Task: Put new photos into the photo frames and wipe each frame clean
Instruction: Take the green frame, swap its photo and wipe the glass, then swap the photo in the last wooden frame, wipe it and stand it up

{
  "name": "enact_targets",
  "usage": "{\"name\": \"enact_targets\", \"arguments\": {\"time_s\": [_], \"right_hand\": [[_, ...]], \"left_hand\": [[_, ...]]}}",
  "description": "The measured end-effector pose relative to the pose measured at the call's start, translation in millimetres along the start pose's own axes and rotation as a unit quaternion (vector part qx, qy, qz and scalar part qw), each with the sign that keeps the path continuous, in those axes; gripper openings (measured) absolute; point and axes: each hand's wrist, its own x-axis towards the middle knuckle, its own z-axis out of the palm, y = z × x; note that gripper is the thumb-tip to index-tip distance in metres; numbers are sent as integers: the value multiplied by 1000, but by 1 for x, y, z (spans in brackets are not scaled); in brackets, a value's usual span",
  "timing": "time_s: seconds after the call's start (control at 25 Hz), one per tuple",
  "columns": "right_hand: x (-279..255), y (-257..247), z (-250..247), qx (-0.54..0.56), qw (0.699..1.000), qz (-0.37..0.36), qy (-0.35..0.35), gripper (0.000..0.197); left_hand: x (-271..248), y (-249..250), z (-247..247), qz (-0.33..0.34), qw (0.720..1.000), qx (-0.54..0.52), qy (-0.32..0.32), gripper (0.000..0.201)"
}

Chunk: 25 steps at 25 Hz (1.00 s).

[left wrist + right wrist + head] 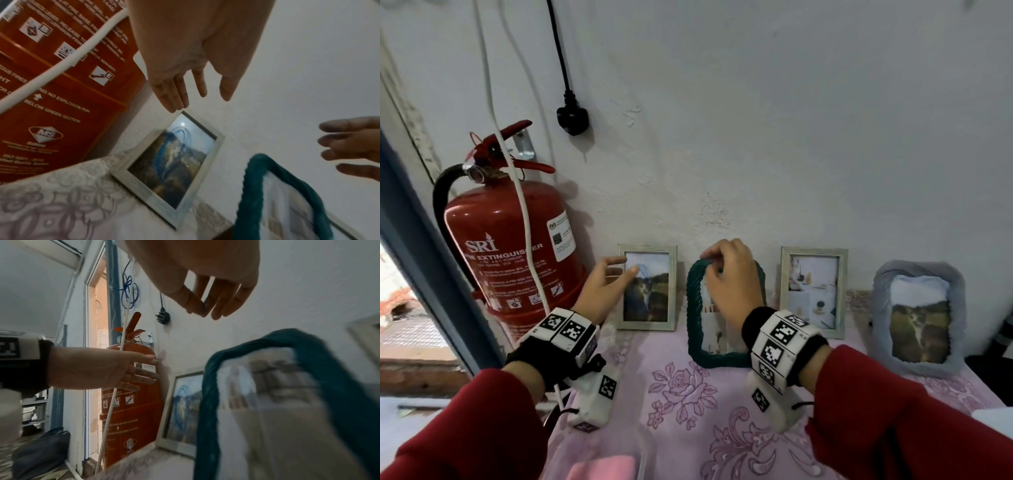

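Observation:
Four photo frames lean on the wall along the table. My left hand (619,274) (197,97) is open with straight fingers, its tips just short of the top left corner of a pale wooden frame (650,294) (170,162) holding a landscape photo. My right hand (714,263) (205,311) hovers with loosely curled fingers over the top of the teal rope frame (693,308) (207,394). The right wrist view shows a gap between fingers and frame, and the hand holds nothing. Further right stand a second pale frame (813,293) and a grey-blue fabric frame (919,318).
A red fire extinguisher (517,246) hangs on the wall just left of the frames, with a white cable (527,219) across it and a black plug (572,118) above. The table has a pink floral cloth (688,411). A pink cloth (602,469) lies at the near edge.

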Motion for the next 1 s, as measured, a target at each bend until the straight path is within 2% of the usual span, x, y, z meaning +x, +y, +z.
{"name": "enact_targets", "arguments": {"time_s": [0.12,0.24,0.32,0.44,0.52,0.6,0.68,0.76,0.88,1.0], "right_hand": [[30,-18,27,-71,994,-23,-81,17],[59,-28,52,-179,968,-16,-174,25],[74,-29,67,-223,952,-10,-210,30],[89,-27,81,-282,924,4,-258,28],[95,-23,85,-313,905,13,-287,9],[95,-19,87,-337,888,21,-311,20],[94,-17,87,-357,879,19,-316,27],[93,-14,85,-355,885,4,-302,17],[93,-16,78,-325,908,-7,-265,30],[94,-23,66,-307,920,-35,-239,28]], "left_hand": [[22,-8,-15,0,999,-1,37,32],[42,-20,-19,3,999,3,43,28],[52,-30,-16,1,999,-5,38,28],[64,-44,-9,-10,1000,-3,21,37],[69,-53,-4,-22,1000,8,6,49],[70,-60,-1,-39,999,15,-14,58],[69,-69,2,-52,997,36,-35,60],[68,-74,4,-53,995,65,-52,56],[64,-74,2,-42,996,60,-45,40],[57,-67,-3,-20,998,45,-42,22]]}}
